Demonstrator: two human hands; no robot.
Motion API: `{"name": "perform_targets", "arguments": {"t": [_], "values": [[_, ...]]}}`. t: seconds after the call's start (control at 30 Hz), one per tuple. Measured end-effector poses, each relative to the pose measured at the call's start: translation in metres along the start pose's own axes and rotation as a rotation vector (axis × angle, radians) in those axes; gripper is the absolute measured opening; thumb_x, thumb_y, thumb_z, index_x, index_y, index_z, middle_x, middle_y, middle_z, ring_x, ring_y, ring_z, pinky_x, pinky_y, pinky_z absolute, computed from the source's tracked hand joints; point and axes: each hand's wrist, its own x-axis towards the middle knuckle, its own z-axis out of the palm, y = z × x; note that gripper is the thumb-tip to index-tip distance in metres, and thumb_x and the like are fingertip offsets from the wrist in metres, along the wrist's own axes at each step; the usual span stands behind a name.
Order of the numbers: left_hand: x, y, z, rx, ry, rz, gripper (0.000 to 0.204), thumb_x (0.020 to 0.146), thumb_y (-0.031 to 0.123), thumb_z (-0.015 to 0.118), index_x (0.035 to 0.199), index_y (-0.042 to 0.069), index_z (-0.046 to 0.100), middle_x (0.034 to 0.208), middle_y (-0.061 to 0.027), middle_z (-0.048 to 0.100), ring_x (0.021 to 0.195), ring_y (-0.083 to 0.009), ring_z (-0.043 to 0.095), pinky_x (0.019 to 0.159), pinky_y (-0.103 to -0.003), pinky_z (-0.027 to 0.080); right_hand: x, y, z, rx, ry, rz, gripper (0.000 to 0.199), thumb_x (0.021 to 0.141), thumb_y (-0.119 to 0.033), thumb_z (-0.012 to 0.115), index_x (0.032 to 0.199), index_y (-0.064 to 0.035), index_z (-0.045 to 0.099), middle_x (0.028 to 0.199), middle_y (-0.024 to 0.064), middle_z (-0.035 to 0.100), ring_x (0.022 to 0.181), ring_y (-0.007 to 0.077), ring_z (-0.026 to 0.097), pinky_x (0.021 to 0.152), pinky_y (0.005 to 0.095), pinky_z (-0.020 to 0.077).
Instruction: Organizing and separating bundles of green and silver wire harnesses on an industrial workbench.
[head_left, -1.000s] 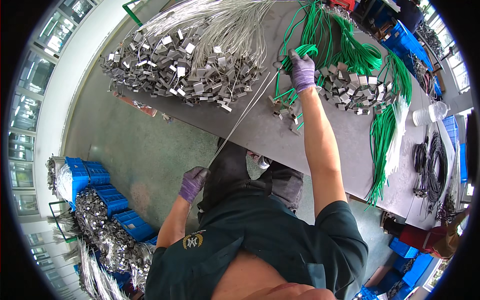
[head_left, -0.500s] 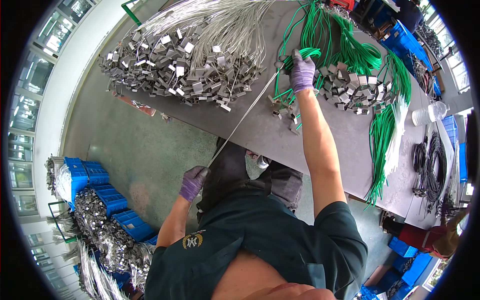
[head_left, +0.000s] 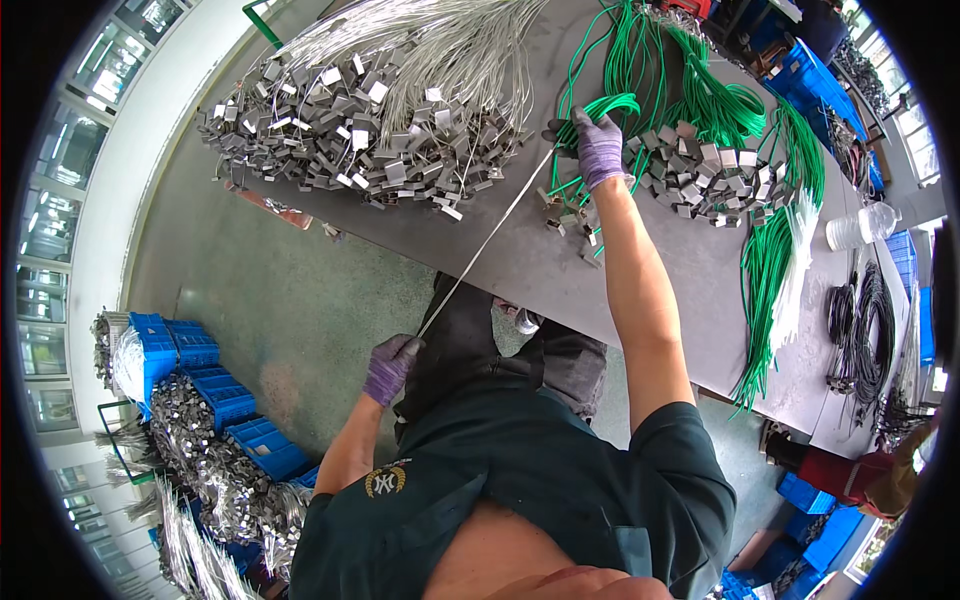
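My left hand (head_left: 389, 368), in a purple and grey glove, is closed on the lower end of some thin white wires (head_left: 487, 243) near my lap. These run taut up to the right over the table edge. At their upper end my right hand (head_left: 600, 147), gloved alike, is closed around a looped bundle of green cables (head_left: 612, 104); its fingertips are partly hidden. Below that hand, a few small metal blocks (head_left: 572, 222) on green cables lie on the grey table (head_left: 520, 270). Another cluster of metal blocks (head_left: 715, 180) sits just right of the hand.
A large heap of metal blocks (head_left: 370, 150) with white wires covers the table's left. At right lie more green cables (head_left: 765, 290), black cable coils (head_left: 860, 320) and a clear plastic bottle (head_left: 860, 227). Blue crates (head_left: 265, 447) stand on the floor at left. Another person (head_left: 850, 475) is at far right.
The white strands between my hands now lie closer together, as one narrow line. My right hand has tilted and shifted slightly down and left; my left hand has barely moved.
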Motion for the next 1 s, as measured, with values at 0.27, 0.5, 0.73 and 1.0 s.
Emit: {"name": "perform_targets", "arguments": {"t": [0.27, 0.5, 0.73, 1.0], "values": [[0.001, 0.005, 0.004, -0.019, -0.01, -0.072, 0.019, 0.085, 0.022, 0.057, 0.086, 0.004, 0.064, 0.065, 0.0007, 0.053, 0.055, -0.0071, 0.046, 0.05, -0.024, 0.039, -0.009, -0.005, 0.002, -0.056, -0.036, 0.077, 0.019, 0.088, -0.018, 0.052, 0.098, -0.0024, 0.046, 0.081, 0.016, 0.065, 0.063, 0.0265, 0.066, 0.044, 0.0277, 0.0499], [0.0, 0.001, 0.006, -0.177, -0.022, -0.223, 0.017, 0.085, 0.024, 0.06, 0.086, 0.007, 0.065, 0.06, 0.0056, 0.049, 0.051, -0.0039, 0.041, 0.046, -0.021, 0.034, -0.012, 0.002, 0.004, -0.035, -0.004, 0.061, 0.019, 0.087, -0.016, 0.052, 0.098, -0.0018, 0.046, 0.08, 0.0164, 0.064, 0.06, 0.0262, 0.065, 0.041, 0.0271, 0.049], [0.001, -0.002, 0.006, -0.192, -0.024, -0.243, 0.014, 0.086, 0.02, 0.057, 0.088, 0.006, 0.062, 0.06, 0.0048, 0.045, 0.049, -0.0043, 0.039, 0.044, -0.02, 0.032, -0.016, 0.011, 0.006, -0.002, -0.003, 0.032, 0.019, 0.087, -0.015, 0.051, 0.098, -0.0007, 0.043, 0.079, 0.0179, 0.063, 0.06, 0.0281, 0.065, 0.04, 0.0287, 0.0496], [0.004, -0.004, 0.007, -0.242, -0.035, -0.213, 0.014, 0.087, 0.019, 0.057, 0.088, 0.006, 0.061, 0.06, 0.0051, 0.044, 0.05, -0.0041, 0.038, 0.045, -0.02, 0.033, -0.018, 0.011, 0.003, 0.02, 0.037, 0.055, 0.019, 0.087, -0.015, 0.05, 0.098, -0.0006, 0.043, 0.079, 0.0182, 0.063, 0.062, 0.0283, 0.065, 0.042, 0.0288, 0.0516]]}}
